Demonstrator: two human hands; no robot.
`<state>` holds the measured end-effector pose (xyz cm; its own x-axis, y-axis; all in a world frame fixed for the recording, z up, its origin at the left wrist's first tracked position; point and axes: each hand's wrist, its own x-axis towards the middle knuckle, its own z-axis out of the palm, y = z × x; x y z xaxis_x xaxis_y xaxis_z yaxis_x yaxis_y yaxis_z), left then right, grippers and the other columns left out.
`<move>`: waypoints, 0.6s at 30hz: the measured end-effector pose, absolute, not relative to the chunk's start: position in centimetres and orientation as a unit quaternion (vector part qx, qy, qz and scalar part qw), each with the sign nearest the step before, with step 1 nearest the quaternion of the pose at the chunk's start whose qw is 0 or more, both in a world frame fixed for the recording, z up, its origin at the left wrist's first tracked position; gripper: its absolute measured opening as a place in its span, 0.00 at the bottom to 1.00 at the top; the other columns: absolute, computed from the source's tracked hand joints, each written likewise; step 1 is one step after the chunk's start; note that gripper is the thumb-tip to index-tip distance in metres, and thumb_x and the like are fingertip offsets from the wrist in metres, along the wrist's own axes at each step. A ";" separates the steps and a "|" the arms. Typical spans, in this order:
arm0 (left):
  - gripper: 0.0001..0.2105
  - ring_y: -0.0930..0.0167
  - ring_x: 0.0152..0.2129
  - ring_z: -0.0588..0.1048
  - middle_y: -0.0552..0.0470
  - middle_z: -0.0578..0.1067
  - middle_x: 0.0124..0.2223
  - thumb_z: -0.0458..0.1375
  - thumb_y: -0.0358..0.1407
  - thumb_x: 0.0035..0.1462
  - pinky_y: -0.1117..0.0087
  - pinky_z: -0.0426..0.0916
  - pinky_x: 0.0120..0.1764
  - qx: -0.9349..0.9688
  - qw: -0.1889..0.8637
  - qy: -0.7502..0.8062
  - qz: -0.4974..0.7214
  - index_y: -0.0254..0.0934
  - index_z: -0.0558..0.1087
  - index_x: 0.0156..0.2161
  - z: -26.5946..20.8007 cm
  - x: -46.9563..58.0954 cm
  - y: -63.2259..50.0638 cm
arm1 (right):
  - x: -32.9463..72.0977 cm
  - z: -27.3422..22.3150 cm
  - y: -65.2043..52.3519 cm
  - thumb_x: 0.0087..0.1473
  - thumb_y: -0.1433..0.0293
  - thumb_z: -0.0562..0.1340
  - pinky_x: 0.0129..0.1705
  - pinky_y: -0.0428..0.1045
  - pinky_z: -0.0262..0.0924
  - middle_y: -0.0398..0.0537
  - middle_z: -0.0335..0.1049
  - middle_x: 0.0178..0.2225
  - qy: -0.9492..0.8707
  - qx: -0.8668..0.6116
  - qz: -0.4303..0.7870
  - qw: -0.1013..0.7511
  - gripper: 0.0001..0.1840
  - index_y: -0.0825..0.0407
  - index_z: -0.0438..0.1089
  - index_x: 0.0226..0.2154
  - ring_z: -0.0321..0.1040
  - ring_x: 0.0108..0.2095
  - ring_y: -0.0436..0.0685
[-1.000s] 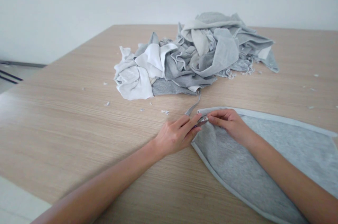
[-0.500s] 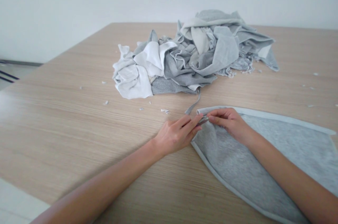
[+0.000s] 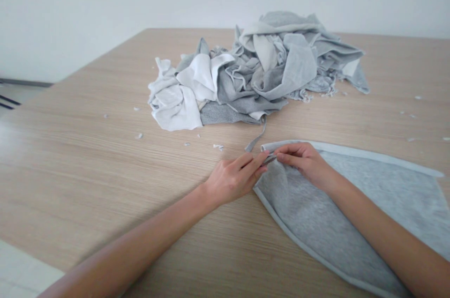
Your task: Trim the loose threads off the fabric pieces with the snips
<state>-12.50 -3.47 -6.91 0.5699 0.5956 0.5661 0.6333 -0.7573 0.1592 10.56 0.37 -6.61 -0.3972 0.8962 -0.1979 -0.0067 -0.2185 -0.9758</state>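
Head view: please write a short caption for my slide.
Left hand and right hand pinch a grey fabric panel corner before a scrap pile.

Both hands point(image 3: 270, 169) on grey cloth point(image 3: 351, 204) corner

On the tabletop point(image 3: 87, 185) I see a flat cloth panel point(image 3: 351, 204) lying near and to the right, its corner pointing left. My left hand point(image 3: 234, 178) and right hand point(image 3: 304, 160) meet at that corner. Behind them sits a heap of cloth pieces point(image 3: 256, 73), with small scraps point(image 3: 138, 136) scattered to its left.
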 end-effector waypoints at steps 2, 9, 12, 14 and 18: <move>0.15 0.75 0.24 0.78 0.49 0.80 0.36 0.51 0.36 0.72 0.76 0.73 0.25 -0.885 0.028 -0.347 -0.308 0.31 0.68 0.59 -6.9 -12.5 -3.5 | 10.5 -6.5 0.4 0.46 0.63 0.73 0.32 0.47 0.56 0.43 0.76 0.26 -0.523 -0.428 0.652 0.344 0.09 0.51 0.82 0.28 0.63 0.26 0.49; 0.15 0.73 0.25 0.79 0.48 0.79 0.36 0.51 0.36 0.72 0.75 0.75 0.26 -0.886 0.011 -0.347 -0.308 0.30 0.68 0.58 -6.8 -12.5 -3.5 | 10.3 -6.3 0.3 0.44 0.62 0.73 0.32 0.48 0.58 0.45 0.76 0.26 -0.523 -0.439 0.645 0.343 0.10 0.52 0.81 0.28 0.64 0.26 0.51; 0.16 0.73 0.26 0.79 0.48 0.79 0.36 0.50 0.37 0.72 0.75 0.75 0.27 -0.885 -0.001 -0.349 -0.308 0.31 0.68 0.58 -6.8 -12.5 -3.5 | 10.3 -6.2 0.3 0.44 0.62 0.73 0.33 0.48 0.59 0.45 0.76 0.27 -0.525 -0.442 0.642 0.342 0.10 0.52 0.81 0.28 0.65 0.27 0.51; 0.16 0.74 0.26 0.78 0.47 0.79 0.36 0.50 0.37 0.73 0.75 0.75 0.28 -0.883 -0.011 -0.352 -0.309 0.31 0.68 0.59 -6.8 -12.5 -3.5 | 10.3 -6.1 0.3 0.44 0.62 0.73 0.34 0.48 0.59 0.45 0.77 0.27 -0.527 -0.442 0.640 0.342 0.10 0.52 0.81 0.28 0.65 0.27 0.51; 0.16 0.73 0.26 0.78 0.47 0.79 0.36 0.50 0.37 0.72 0.75 0.75 0.28 -0.880 -0.034 -0.354 -0.315 0.31 0.69 0.58 -6.9 -12.3 -3.4 | 10.3 -6.1 0.3 0.43 0.62 0.73 0.34 0.48 0.60 0.45 0.77 0.27 -0.530 -0.445 0.636 0.343 0.11 0.52 0.81 0.28 0.66 0.27 0.51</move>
